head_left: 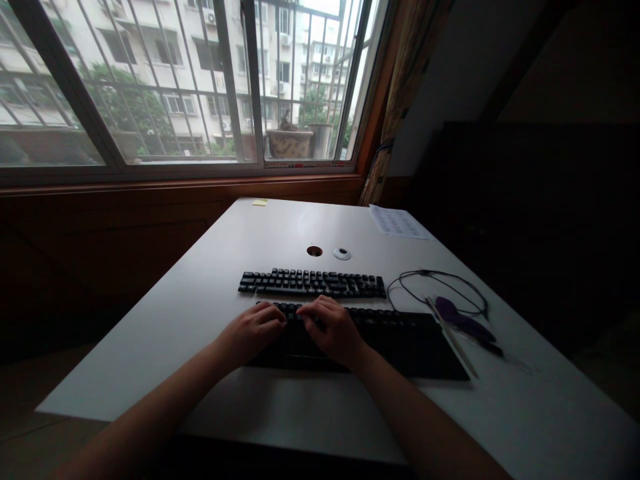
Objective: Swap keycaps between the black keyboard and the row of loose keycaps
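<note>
A black keyboard [400,347] lies on the white table, its lower part dark, with a row of small raised shapes along its back edge. Over its left part, my left hand [257,327] rests with the fingers curled in and their tips at the back row. Close beside it, my right hand [333,327] bends over the keyboard, thumb and fingers drawn together. Anything small between the fingers of either hand is hidden. Just behind the keyboard, loose black keycaps [310,283] are laid out in rows on the table.
A coiled black cable [440,273] runs to the keyboard's right. Near it lie a purple-and-black tool [463,323] and a thin pale stick [457,347]. Farther back are a round table hole [315,251], its white cover [343,254], printed paper [400,222] and a yellow note [259,202].
</note>
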Demonstrator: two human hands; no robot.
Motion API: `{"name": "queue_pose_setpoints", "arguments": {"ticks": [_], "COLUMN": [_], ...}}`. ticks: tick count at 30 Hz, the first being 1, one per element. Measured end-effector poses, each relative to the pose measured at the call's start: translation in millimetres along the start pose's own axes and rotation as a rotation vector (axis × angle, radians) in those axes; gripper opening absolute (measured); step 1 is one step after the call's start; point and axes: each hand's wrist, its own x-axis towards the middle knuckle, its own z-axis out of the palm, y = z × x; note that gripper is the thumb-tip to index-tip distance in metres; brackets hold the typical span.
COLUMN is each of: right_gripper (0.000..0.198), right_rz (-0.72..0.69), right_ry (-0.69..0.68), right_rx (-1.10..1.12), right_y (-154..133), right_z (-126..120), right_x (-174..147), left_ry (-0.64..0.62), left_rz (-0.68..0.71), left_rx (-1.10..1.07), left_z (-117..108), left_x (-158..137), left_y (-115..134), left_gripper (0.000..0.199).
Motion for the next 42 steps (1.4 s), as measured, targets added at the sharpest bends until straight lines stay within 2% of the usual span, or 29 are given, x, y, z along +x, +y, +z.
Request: {"name": "queue_pose_setpoints", "arguments": {"ticks": [7,21,29,37,42], "right_gripper": [0.016,0.016,0.016,0.016,0.017], "right_rz": [-0.016,-0.015,-0.026,-0.018,-0.015], "right_ry": [-0.011,-0.02,-0.017,-0.023,-0.044], "right_rx": [0.03,0.027,0.025,0.036,0.035], "right_y": [-3.1,-1.1,-2.5,-3.1,-3.7], "right_z": [0.2,1.3,0.2,0.6,-0.4], "right_x": [0.8,0.8,1.7,1.7,2.1], "left_ry": [0.091,0.063,0.109,0.029,0.098], "left_rz": [-0.044,0.023,-0.033,-0.01,-0.05], "left_rx": [-0.009,0.048,0.041,0.04,0.022], "left_z": [2.6,0.6,3.5,-0.6,-0.6], "left_x": [-2.2,0.9,0.2,2.2,-3.6], "left_y": [4.3,6.1,9.3,7.6,3.8], "left_gripper": [0.014,0.015,0.016,0.016,0.009]}}
